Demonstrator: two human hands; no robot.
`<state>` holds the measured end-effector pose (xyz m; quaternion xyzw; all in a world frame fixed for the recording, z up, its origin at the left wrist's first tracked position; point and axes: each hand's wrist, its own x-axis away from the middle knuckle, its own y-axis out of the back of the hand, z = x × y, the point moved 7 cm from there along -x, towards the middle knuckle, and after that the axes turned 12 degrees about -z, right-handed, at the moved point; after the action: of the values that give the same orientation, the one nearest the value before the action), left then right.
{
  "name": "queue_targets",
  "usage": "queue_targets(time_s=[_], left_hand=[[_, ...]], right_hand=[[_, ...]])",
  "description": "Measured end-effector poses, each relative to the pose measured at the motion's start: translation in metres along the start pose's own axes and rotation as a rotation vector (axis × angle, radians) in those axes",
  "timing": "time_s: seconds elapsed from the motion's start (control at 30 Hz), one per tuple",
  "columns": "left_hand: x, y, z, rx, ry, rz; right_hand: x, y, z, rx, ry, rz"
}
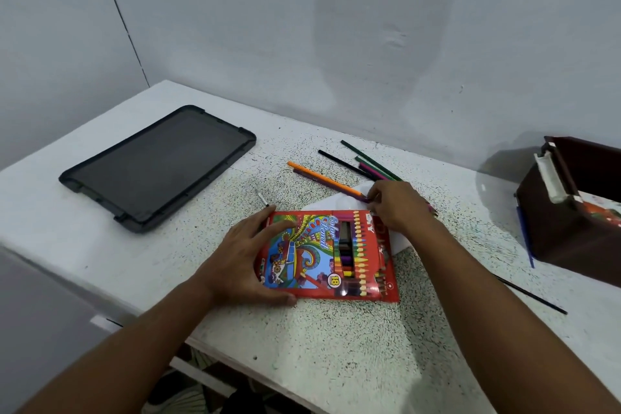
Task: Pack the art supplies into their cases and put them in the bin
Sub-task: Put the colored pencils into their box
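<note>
A red colour pencil case (327, 254) lies flat on the speckled table (336, 346), with several pencils showing through its window. My left hand (248, 255) holds the case's left edge, fingers on top and thumb at the near edge. My right hand (396, 205) sits at the case's far right corner and pinches the ends of an orange pencil (322, 178) and a purple pencil (304, 174) that lie beside each other. Several loose pencils (366, 161), green, black and pink, lie just beyond my right hand.
A dark grey bin lid (158, 168) lies flat at the far left. A brown box (571, 212) stands at the right edge. A black pencil (531, 294) lies near it. A small white pen (262, 197) and white paper (336, 203) lie behind the case.
</note>
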<state>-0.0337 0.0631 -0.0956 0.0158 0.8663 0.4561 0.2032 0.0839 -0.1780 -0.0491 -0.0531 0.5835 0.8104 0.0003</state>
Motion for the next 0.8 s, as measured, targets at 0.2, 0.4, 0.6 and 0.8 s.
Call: queue_targets(time_s=[0.2, 0.4, 0.6, 0.8], left_hand=[[-0.001, 0.001, 0.000, 0.009, -0.003, -0.018], [-0.001, 0.000, 0.002, 0.002, 0.002, -0.007], [0.000, 0.000, 0.003, 0.004, 0.017, 0.002], [0.001, -0.002, 0.005, 0.001, 0.041, 0.019]], right_hand=[[0.001, 0.004, -0.012, -0.050, -0.024, -0.076], [0.042, 0.038, -0.053, -0.164, -0.093, -0.186], [0.094, 0.070, -0.105, -0.118, -0.130, -0.212], [0.113, 0.073, -0.119, -0.119, -0.132, -0.223]])
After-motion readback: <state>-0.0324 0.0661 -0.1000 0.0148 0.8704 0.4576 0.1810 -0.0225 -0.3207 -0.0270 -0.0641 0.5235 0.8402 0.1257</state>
